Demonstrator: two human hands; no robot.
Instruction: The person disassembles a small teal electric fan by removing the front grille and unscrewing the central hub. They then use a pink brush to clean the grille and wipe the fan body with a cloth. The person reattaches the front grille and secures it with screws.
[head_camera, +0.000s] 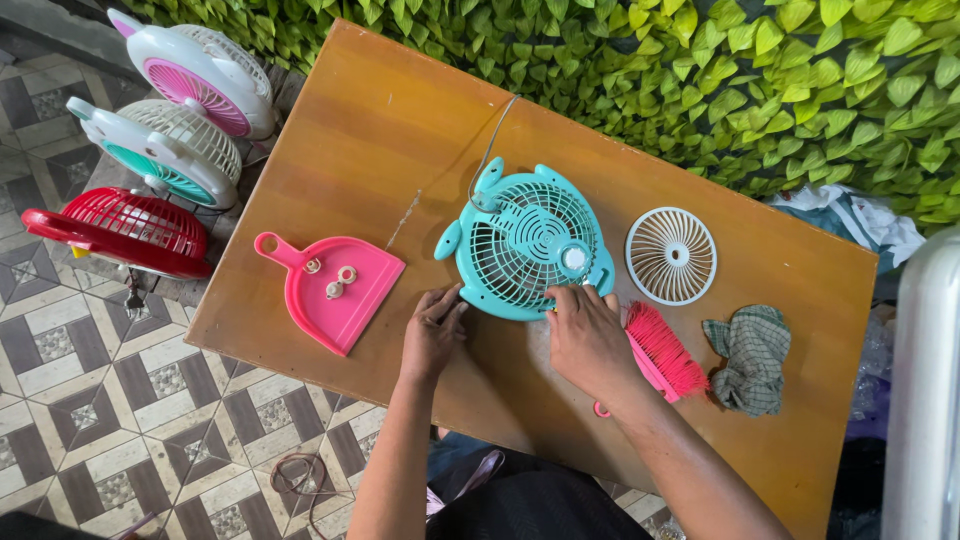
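While your left hand (432, 333) rests flat-fingered at the teal fan (522, 252)'s near rim, steadying it face-down, your right hand (585, 335) curls its fingertips on the rim's other side; small fasteners (334, 280) wait in the pink dustpan (335, 290), left of your fingers

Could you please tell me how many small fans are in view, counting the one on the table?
4: a teal fan on the table at both hands, plus a pink-and-white fan, a teal-and-white fan and a red fan left of the table.
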